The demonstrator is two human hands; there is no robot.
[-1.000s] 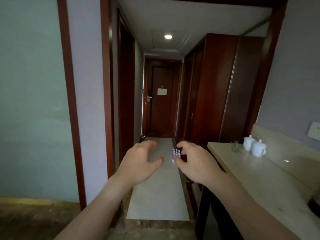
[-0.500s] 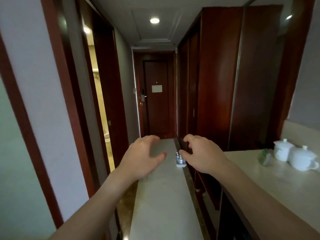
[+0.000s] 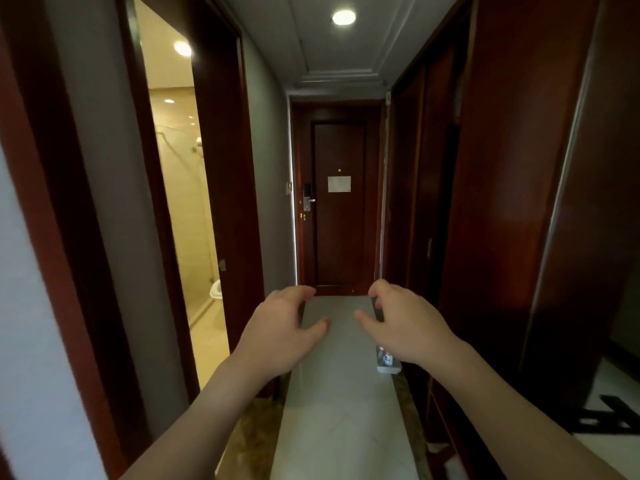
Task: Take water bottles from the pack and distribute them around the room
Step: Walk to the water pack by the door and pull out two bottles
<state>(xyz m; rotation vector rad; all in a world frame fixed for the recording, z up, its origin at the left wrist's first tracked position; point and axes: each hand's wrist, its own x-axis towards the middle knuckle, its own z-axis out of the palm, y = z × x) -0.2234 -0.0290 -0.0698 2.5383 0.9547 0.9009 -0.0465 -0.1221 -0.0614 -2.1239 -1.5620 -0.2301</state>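
We are still on the approach, walking down the hallway. Our left hand (image 3: 280,332) and right hand (image 3: 407,327) are out front, fingers loosely curled, holding nothing. The pack of water bottles (image 3: 387,362) sits on the floor (image 3: 343,410), partly hidden under our right wrist. Next we need to bend down and take a bottle.

Door (image 3: 341,202): dark wood, semi-gloss; metal handle (image 3: 307,199), paper-like notice (image 3: 339,184). Wardrobe (image 3: 512,188): reddish wood, polished, w/ sheen. Floor strip (image 3: 343,403): pale stone-look, smooth, glossy. Bathroom walls (image 3: 180,188): cream tile, shiny. Pack (image 3: 387,364): clear plastic wrap. Hall wall (image 3: 266,188): matt grey.
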